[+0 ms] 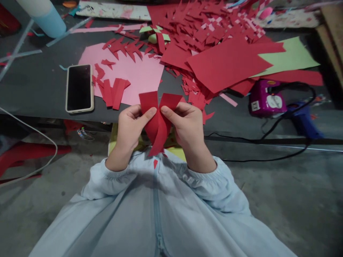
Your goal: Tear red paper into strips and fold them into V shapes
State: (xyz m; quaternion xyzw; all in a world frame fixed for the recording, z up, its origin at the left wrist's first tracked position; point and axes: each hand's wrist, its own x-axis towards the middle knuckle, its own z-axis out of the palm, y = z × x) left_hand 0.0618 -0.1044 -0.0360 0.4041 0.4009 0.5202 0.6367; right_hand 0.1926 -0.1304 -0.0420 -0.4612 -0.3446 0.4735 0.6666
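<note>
A piece of red paper is held up between my hands just in front of the table's edge. Its top splits into two flaps, and its lower end curls toward my jacket. My left hand pinches the left flap, thumb on the near face. The right flap is gripped the same way by my right hand. The fingers behind the paper are partly hidden. Beyond my hands, folded red strips lie on a pink paper sheet, along with jagged red cut-outs. A small red scrap rests on my jacket.
A phone lies on the dark table at left, near a bottle with blue liquid. Red cuttings pile up at the back. Larger red sheets, a purple box, and a blue glue gun with a black cord sit right.
</note>
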